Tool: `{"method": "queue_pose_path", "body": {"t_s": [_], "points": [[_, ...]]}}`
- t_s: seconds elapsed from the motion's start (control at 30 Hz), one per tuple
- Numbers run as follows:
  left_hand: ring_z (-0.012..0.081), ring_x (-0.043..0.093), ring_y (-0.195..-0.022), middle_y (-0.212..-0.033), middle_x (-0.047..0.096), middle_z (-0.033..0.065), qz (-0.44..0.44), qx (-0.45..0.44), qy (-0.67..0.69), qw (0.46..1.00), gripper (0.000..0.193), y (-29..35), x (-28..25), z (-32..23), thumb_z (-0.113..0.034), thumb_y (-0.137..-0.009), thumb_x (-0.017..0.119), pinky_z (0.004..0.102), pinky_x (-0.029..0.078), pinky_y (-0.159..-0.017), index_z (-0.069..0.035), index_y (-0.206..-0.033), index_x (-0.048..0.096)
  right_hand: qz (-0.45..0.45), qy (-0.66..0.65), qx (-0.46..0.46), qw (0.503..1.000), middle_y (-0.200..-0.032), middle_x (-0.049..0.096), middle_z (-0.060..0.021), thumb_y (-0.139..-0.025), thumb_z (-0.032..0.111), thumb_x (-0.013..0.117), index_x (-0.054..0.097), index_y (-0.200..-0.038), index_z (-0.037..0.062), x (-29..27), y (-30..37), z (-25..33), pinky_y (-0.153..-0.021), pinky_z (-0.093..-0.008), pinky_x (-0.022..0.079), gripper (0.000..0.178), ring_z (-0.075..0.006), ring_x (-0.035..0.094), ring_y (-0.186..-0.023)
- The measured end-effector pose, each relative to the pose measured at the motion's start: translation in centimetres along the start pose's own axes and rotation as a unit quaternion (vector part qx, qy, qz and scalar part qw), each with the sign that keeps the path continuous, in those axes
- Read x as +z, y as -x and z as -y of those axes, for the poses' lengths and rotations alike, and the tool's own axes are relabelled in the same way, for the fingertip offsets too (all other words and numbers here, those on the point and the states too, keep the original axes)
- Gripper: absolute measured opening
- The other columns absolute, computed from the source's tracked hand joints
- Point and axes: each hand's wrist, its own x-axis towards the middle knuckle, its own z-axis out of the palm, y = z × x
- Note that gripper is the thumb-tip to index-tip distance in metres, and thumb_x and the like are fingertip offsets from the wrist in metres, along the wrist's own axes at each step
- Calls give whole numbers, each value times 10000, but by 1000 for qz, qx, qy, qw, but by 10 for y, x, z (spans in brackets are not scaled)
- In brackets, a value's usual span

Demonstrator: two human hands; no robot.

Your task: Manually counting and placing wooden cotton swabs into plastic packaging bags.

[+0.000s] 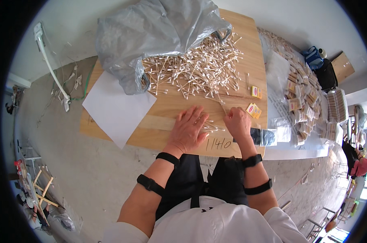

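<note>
A large heap of cotton swabs (203,65) spills across the wooden table (171,101). My left hand (187,128) lies flat near the front edge, fingers stretched out. A few loose cotton swabs (211,126) poke out from beside and under its fingers. To the right, my right hand (237,123) is closed in a pinch on a cotton swab (222,106) that points toward the heap; whether more than one is held, I cannot tell.
A grey plastic bag (151,32) drapes over the heap. White paper (120,107) overhangs the table's left side. Yellow cards (254,110) and small clear bags (268,137) lie at right. Many packed swab bundles (303,101) cover an adjoining table. A lamp-like white pole (52,67) stands at left.
</note>
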Motion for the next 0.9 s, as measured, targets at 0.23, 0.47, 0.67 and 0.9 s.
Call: {"method": "queue_pose_path", "body": {"t_s": [0.23,0.47,0.67,0.9], "points": [[297,359,-1382,-1543,324,123,-38,10,-1,999,736,-1,4,-1,-343,-786,691,454,283,-1083,-51,-1406,423,13,-44,-81,996,-837,618,-136,-753,142,626,627,-751,66,4,14,5,-684,-458,511,76,-357,639,-776],[272,293,-1429,-1558,302,106,-18,-14,-2,1000,733,-1,2,-2,-389,-829,662,454,246,-1127,-66,-1432,399,9,-50,-72,996,-835,625,-130,-759,139,624,626,-761,62,6,11,11,-685,-454,517,77,-356,641,-779],[288,292,-1430,-1557,303,125,-20,-15,-15,1000,760,-1,3,-1,-409,-834,659,459,256,-1110,-59,-1448,379,-1,-85,-91,992,-840,625,-137,-776,193,654,611,-789,56,12,5,20,-680,-457,512,144,-360,639,-781],[280,273,-1441,-1558,303,122,-21,-16,-12,1000,759,-3,5,-2,-398,-834,658,466,237,-1121,-74,-1459,374,-74,-75,-39,994,-889,625,-168,-813,261,651,582,-931,44,30,-20,29,-677,-492,506,256,-381,643,-799]]}}
